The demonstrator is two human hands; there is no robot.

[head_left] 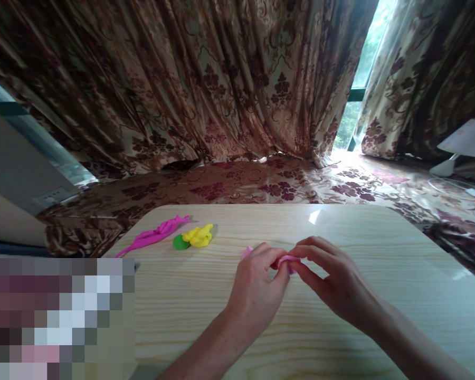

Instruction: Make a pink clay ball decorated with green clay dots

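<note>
Over the middle of the table, both of my hands pinch a light pink piece (pixel 288 258) that looks like soft modelling clay. My left hand (pixel 259 279) has its thumb and index finger closed on the left side of it. From the right, the fingertips of my right hand (pixel 332 266) press on the same piece, thumb below and fingers above. Another bit of light pink clay (pixel 246 253) shows behind my left hand, partly hidden. Farther left lies a yellow crumpled lump (pixel 198 236), touching a flat round green piece (pixel 181 242). Beside them stretches a long magenta strip (pixel 156 233).
The pale wood-grain table (pixel 340 338) has rounded far corners. Patterned curtains (pixel 221 79) hang behind it, over a cloth-covered ledge (pixel 237 182). A white lamp (pixel 465 138) with a cable stands at the far right. A blurred patch covers the lower left.
</note>
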